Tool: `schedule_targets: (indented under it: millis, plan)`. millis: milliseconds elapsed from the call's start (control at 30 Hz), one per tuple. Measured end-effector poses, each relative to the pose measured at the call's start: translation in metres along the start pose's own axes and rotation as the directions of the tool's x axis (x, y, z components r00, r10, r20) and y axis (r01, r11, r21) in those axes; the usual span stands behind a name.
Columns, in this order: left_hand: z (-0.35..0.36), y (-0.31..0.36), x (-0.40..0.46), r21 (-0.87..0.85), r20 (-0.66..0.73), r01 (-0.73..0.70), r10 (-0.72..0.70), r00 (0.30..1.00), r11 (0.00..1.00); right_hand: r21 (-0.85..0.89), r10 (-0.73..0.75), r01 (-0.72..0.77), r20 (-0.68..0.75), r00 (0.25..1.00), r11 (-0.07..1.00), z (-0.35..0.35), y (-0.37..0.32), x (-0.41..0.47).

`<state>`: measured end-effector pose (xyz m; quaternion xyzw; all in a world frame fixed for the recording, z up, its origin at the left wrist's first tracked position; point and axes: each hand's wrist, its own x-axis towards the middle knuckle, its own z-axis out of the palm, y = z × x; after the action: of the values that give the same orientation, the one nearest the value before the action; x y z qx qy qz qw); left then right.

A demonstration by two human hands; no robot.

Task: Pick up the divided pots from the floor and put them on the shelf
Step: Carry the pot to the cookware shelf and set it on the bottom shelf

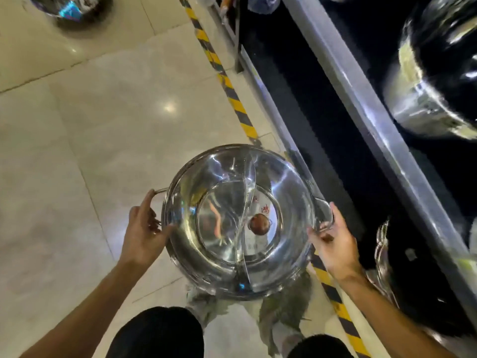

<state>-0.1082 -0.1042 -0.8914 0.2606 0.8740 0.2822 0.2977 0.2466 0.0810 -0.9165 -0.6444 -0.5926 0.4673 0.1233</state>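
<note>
1. We hold the divided pot (240,218) above the floor (90,151), just beside the shelf (361,104).
2. Left hand (144,228) grip: closed on left handle; right hand (335,241) grip: closed on right handle.

Glossy cream tile floor (103,125) w/ yellow-black hazard tape (232,96) beside dark metal-edged shelving (361,112).

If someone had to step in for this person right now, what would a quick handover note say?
Left hand: gripping the left handle of the divided pot.
Right hand: gripping its right handle.
The pot is lifted, held level over the tiled floor, beside the shelf.
Done: this pot is picked up. Shiny pots already sit on the shelf.
Left: set this pot on the shelf; another steel pot waits on the floor farther off.
</note>
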Motion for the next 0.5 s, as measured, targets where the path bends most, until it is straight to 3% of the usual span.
schedule_targets:
  millis: [133,267,500]
  plan:
    - [0.075,-0.009,0.062,-0.028,-0.064,-0.048,0.046,0.997,0.998,0.048,-0.037,0.042,-0.106,0.994,0.998,0.019,0.049,0.065]
    - [0.132,0.010,0.136,-0.027,-0.070,-0.192,0.190,0.979,0.981,0.059,-0.092,0.109,-0.237,0.967,0.992,0.027,0.079,0.146]
    - [0.187,0.048,0.233,0.029,-0.080,-0.418,0.419,0.904,0.908,0.049,-0.211,0.248,-0.388,0.897,0.968,0.022,0.082,0.258]
